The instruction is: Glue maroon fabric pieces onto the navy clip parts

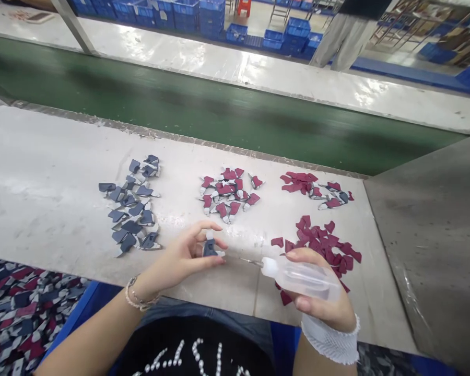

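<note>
My left hand (pixel 191 253) pinches a small dark blue and white plastic piece (pixel 209 247) between thumb and fingers, above the work table. In my right hand (pixel 325 292) is a clear squeeze bottle (pixel 303 278) with a white cap and a thin metal needle tip. The needle points left toward the piece, with a gap between them. Beyond my left hand lie assembled maroon and white pieces (pixel 229 190). Loose maroon pieces (pixel 317 237) are spread beside and partly behind my right hand. On the left sits a group of dark blue and white pieces (pixel 129 227).
A green conveyor belt (pixel 203 112) runs behind the table (pixel 55 172). At the right stands a metal panel (pixel 434 235). A blue bin full of mixed pieces (pixel 27 313) is below left. Blue crates (pixel 186 15) and a standing person (pixel 344 34) are across the belt.
</note>
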`<state>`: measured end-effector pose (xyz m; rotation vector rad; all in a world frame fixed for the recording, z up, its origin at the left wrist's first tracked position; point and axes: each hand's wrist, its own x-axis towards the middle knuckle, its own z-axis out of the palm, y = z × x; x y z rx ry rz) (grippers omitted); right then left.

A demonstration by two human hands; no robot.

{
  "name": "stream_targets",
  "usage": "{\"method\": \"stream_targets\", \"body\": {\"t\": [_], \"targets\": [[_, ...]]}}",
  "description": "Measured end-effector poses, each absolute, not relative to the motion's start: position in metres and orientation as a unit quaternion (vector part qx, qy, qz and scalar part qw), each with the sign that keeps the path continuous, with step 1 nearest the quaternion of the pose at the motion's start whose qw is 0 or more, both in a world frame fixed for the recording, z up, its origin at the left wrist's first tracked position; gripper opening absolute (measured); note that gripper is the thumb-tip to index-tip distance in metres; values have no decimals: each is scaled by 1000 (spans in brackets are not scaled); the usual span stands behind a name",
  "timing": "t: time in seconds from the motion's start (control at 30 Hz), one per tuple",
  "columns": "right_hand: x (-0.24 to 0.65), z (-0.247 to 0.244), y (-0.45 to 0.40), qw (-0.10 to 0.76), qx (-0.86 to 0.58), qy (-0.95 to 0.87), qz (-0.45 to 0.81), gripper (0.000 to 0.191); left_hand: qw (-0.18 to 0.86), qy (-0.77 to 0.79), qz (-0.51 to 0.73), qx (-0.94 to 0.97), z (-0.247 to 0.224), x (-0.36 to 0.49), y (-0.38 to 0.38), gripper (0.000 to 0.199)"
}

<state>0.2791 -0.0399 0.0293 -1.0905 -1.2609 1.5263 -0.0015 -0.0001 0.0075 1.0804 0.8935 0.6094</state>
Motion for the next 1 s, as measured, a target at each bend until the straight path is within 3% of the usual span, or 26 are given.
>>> {"method": "stream_targets", "body": {"t": [0.2, 0.33, 0.47, 0.7, 1.0], "targets": [[260, 40, -42, 392, -426, -424, 696, 40, 711, 403, 231, 528, 9, 11, -10, 57], [250, 39, -40, 431, -434, -458, 645, 34, 664, 406, 201, 595, 9, 16, -15, 50], [241, 40, -38, 414, -476, -505, 589, 30, 605, 457, 229, 611, 5, 21, -19, 40], [221, 58, -42, 373, -548, -540, 519, 24, 557, 495, 250, 618, 5, 26, -19, 43], [214, 63, -38, 363, -529, -618, 455, 19, 542, 479, 263, 639, 3, 26, -21, 44]]}}
